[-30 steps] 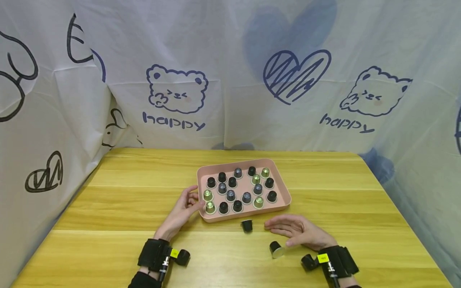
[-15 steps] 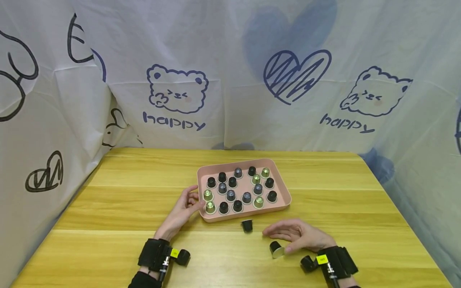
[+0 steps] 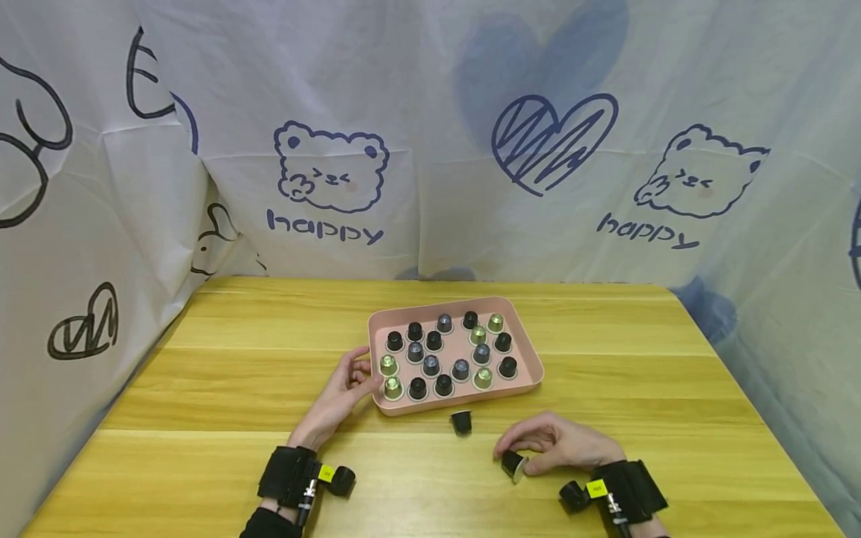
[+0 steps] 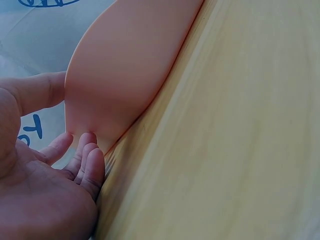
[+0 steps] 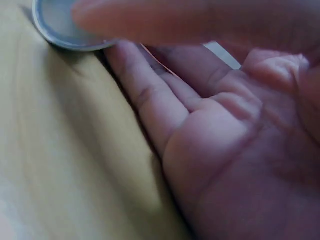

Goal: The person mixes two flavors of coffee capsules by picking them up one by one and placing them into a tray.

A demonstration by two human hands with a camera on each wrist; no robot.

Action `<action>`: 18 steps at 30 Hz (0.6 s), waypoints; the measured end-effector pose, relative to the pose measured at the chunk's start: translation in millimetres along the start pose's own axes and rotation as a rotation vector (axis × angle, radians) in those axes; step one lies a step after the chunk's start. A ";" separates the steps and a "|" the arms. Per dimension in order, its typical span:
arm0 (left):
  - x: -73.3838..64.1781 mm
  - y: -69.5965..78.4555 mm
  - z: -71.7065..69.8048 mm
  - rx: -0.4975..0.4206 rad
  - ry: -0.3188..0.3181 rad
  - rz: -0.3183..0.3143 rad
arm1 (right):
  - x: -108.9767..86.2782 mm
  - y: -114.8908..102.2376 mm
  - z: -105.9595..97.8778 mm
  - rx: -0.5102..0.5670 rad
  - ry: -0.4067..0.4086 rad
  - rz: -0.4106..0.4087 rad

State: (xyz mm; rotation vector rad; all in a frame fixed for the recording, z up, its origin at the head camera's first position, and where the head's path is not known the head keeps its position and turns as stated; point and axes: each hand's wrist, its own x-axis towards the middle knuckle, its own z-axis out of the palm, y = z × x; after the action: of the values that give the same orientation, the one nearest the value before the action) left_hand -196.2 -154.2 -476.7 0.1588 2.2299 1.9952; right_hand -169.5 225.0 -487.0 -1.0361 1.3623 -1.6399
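My left hand [image 3: 339, 396] grips the left end of a pink tray [image 3: 464, 398], thumb at the rim and curled fingers against the outer wall. The left wrist view shows that hand [image 4: 45, 185] on the smooth tray wall [image 4: 125, 55]. Several black, blue-grey and green coffee capsules stand in the tray. My right hand [image 3: 572, 444] pinches a black coffee capsule [image 3: 513, 465] between thumb and fingers, its pale lid facing the thumb. In the right wrist view the thumb covers part of the capsule's lid [image 5: 57, 22]. Another black capsule [image 3: 461, 422] lies on its side before the tray.
The wooden table [image 3: 235, 388] carries the tray near its middle. White cloth [image 3: 430, 134] with blue drawings hangs behind and at both sides. Each wrist wears a black strap with a small camera, such as the left camera [image 3: 341, 481].
My right hand has come down and slightly toward me, and its thumb and fingers have closed on the nearer black capsule, tilting it a little. The left hand and tray have stayed put.
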 end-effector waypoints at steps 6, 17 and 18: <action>-0.5 1.5 0.4 -0.008 0.001 -0.003 | 2.2 -1.6 1.0 -0.033 -0.012 0.012; 0.3 -0.4 -0.1 -0.002 0.005 0.001 | 10.0 -3.3 5.1 -0.162 -0.033 -0.014; 0.2 -0.4 0.0 -0.002 0.006 0.000 | 9.9 -2.5 4.8 -0.160 -0.032 -0.020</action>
State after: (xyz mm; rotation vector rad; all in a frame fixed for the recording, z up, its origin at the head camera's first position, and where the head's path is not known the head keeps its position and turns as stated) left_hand -196.3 -154.3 -477.1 0.1537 2.2319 2.0001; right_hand -169.1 214.5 -482.9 -1.1667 1.4854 -1.5420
